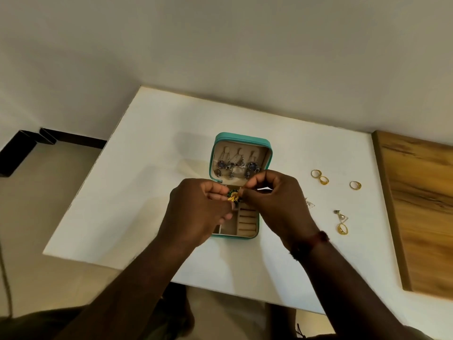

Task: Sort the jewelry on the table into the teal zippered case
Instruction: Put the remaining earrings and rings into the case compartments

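Gold-green piece (232, 197) too small to identify, silvery piece (310, 204) half hidden, wooden board (421, 204) cropped

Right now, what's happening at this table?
A person pinches a gold-and-green piece between the left hand and the right hand, just above the open teal case. Blue-stone pieces hang in its lid; the ring rolls that show in the base look bare. On the white table to the right lie three gold rings and a drop earring, not yet sorted.
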